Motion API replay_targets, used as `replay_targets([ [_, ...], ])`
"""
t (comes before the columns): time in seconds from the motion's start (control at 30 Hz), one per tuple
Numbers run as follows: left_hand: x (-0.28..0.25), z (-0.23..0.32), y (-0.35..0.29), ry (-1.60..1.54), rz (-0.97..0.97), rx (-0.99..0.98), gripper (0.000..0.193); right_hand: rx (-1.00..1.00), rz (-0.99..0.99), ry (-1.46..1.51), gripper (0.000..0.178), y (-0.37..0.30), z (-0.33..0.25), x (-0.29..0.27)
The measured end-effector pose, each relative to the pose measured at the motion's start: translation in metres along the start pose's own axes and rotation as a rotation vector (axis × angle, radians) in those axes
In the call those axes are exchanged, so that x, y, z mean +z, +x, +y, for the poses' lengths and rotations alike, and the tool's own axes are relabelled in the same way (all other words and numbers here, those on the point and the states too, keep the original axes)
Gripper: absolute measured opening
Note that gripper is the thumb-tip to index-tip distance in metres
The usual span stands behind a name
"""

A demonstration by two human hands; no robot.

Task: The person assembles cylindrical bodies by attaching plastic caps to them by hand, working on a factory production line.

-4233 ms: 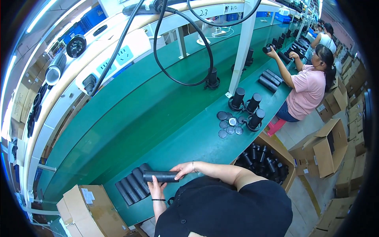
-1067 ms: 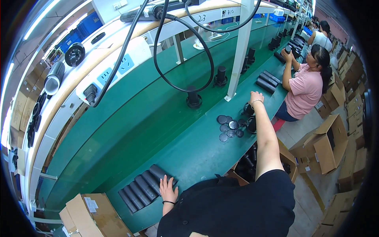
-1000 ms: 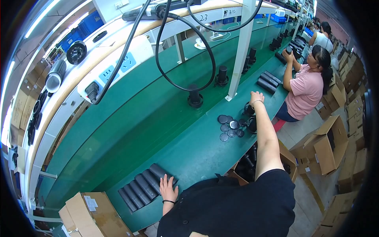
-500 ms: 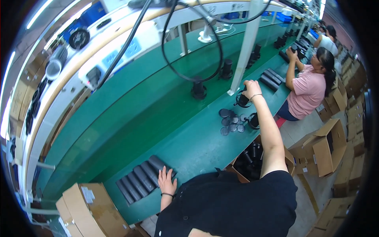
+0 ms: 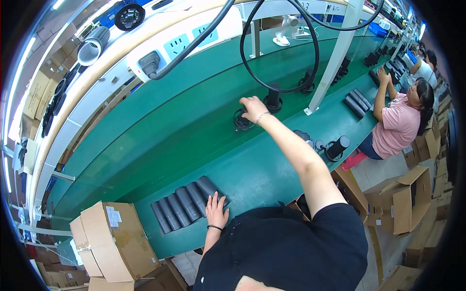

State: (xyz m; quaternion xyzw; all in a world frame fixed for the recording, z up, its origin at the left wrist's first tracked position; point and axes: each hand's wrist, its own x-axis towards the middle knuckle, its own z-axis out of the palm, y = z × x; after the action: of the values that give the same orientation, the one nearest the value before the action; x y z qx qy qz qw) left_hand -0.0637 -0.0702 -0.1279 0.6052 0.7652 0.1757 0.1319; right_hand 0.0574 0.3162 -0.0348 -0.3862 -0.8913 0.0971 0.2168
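Note:
My right hand (image 5: 253,109) reaches out over the green belt, fingers closed round a black cylindrical part with a round, ring-like base (image 5: 241,120). Most of the part's upper body is hidden by the hand. Beside it stands a similar black part (image 5: 274,99), upright on the belt. My left hand (image 5: 216,211) lies with fingers spread against the near end of a row of black tubes (image 5: 180,207), touching the rightmost one. Another black flanged part (image 5: 337,147) is on the green worktop below my right forearm, with several small round black discs (image 5: 305,136) partly hidden behind that arm.
Cardboard boxes stand at the lower left (image 5: 114,242) and on the floor at right (image 5: 400,201). A white post (image 5: 335,65) rises from the table, and a black cable loop (image 5: 245,53) hangs above the belt. A co-worker in pink (image 5: 400,116) sits further along, near more black tubes (image 5: 358,103).
My right hand has moved left with the black flanged part, from above the worktop near the post to the belt. My left hand stays by the tubes. The whole view has shifted.

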Motion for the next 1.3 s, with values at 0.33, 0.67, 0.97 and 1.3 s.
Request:
replay_targets([
  [0.33, 0.005, -0.002, 0.000, 0.025, -0.031, 0.003, 0.054, 0.147, 0.020, -0.139, 0.042, 0.018, -0.001, 0.048],
  [0.67, 0.005, -0.001, 0.004, 0.028, -0.010, 0.023, 0.052, 0.338, 0.039, -0.341, 0.026, -0.132, 0.064, -0.093],
  [0.97, 0.006, -0.002, 0.005, 0.057, -0.029, 0.043, 0.056, 1.065, -0.142, -0.400, 0.063, -0.259, 0.137, -0.156],
  [1.3, 0.007, -0.003, 0.001, 0.054, -0.014, 0.025, 0.055, 0.637, 0.095, 0.103, 0.049, -0.215, 0.095, -0.156],
])
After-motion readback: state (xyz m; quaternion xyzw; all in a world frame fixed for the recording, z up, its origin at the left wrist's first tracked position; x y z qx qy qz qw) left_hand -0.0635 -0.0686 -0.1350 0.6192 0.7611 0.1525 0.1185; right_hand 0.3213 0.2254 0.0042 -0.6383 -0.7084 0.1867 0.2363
